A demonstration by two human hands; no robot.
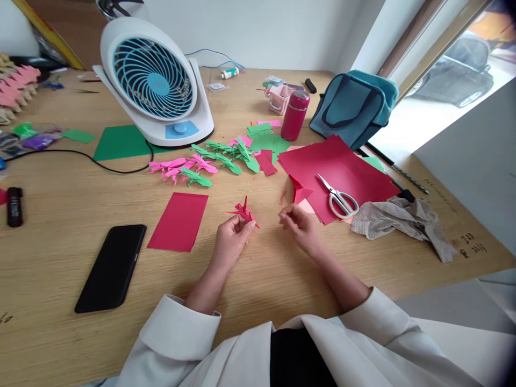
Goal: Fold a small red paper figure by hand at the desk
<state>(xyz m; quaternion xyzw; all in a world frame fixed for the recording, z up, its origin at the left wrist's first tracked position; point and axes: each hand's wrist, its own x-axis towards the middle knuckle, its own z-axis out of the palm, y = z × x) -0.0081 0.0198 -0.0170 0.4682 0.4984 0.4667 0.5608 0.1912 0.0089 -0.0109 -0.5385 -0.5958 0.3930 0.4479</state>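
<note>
My left hand (pixel 231 236) pinches a small folded red paper crane (pixel 244 211) by its base, just above the wooden table (pixel 60 252). My right hand (pixel 298 223) hovers a little to the right of it, fingers curled together, and nothing shows in them. A red paper rectangle (pixel 178 221) lies flat to the left of my left hand. A stack of red paper sheets (pixel 338 172) lies beyond my right hand, with white-handled scissors (pixel 341 198) on top.
A black phone (pixel 112 267) lies at the near left. Pink and green folded paper figures (pixel 201 164) lie in a row in front of a white and blue desk fan (pixel 155 80). A red bottle (pixel 295 114), a teal bag (pixel 355 105) and a grey cloth (pixel 403 220) are on the right.
</note>
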